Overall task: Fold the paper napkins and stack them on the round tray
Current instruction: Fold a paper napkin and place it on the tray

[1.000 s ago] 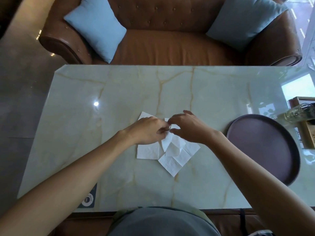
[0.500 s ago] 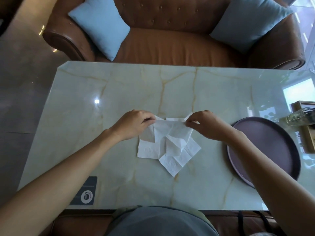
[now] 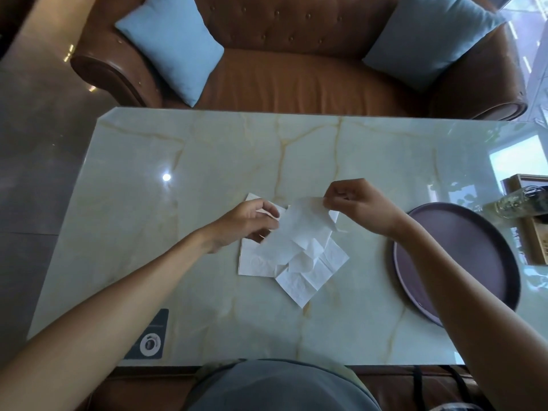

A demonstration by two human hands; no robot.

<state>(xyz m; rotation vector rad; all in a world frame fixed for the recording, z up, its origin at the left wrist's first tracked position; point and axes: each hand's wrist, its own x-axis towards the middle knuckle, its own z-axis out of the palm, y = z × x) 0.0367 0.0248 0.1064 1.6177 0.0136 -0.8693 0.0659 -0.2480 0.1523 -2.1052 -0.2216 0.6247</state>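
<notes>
The right hand (image 3: 360,207) pinches the upper corner of a thin, crinkled white paper napkin (image 3: 299,229) between thumb and curled fingers, lifting that sheet so it hangs slack and partly see-through above the surface. The left hand (image 3: 246,225) has its fingers curled round the napkin's opposite edge, thumb on top, so the soft sheet spans loosely between the two hands. Under it lies a loose pile of white embossed paper napkins (image 3: 299,280), square and flat, fanned at different angles, one corner pointing toward the person and one flat square showing to the left beneath the left hand. The pile rests near the middle of a glossy pale green marble surface (image 3: 207,161) crossed by thin ochre veins and carrying a bright spot of reflected light. To the right of the pile, well apart from it, sits a round dark purple matte tray (image 3: 462,262) with a low raised rim, partly covered by the right forearm; nothing shows on its bare part. Beyond the tray, a clear glass bottle (image 3: 522,201) lies across a wooden box (image 3: 533,238) at the surface's right edge. A dark grey sticker with a white ring (image 3: 149,341) sits near the front left corner. Behind the surface stands a brown tufted leather sofa (image 3: 296,78) holding two light blue square cushions (image 3: 172,46).
</notes>
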